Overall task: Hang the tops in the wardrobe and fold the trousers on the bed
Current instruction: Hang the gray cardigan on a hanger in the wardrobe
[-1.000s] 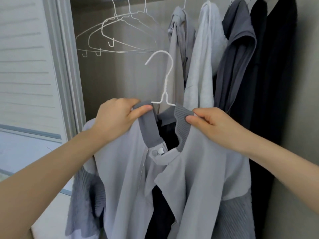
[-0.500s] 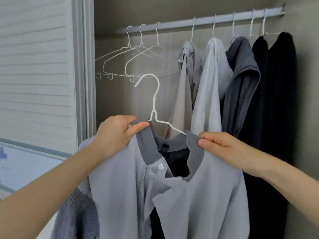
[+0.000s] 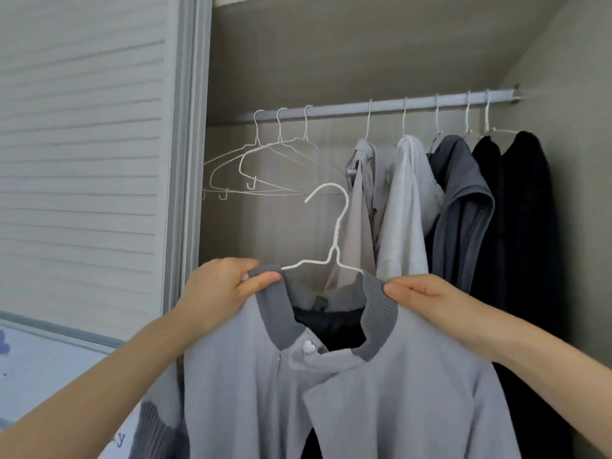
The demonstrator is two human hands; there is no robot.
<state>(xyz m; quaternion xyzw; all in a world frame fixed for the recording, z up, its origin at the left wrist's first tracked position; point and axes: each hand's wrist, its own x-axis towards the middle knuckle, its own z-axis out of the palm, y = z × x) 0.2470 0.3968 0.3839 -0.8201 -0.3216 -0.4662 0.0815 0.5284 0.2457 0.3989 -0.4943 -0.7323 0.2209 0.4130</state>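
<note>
Both hands are gripping the grey jacket (image 3: 347, 402) by its ribbed collar: my left hand (image 3: 217, 289) is pinching one end, my right hand (image 3: 427, 299) the other, fingers (image 3: 265, 279) curled tight. Its white hanger (image 3: 332, 240) is poking up between them, below the wardrobe rail (image 3: 381, 107). Jacket hem and sleeves are running out of view.

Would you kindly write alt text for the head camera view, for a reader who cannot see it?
Two bare hands, left hand and right hand, pinch the ribbed collar of a light grey jacket on a white wire hanger, held below a wardrobe rail. Three empty hangers hang at the rail's left; five hung garments, grey to black, at its right.
</note>
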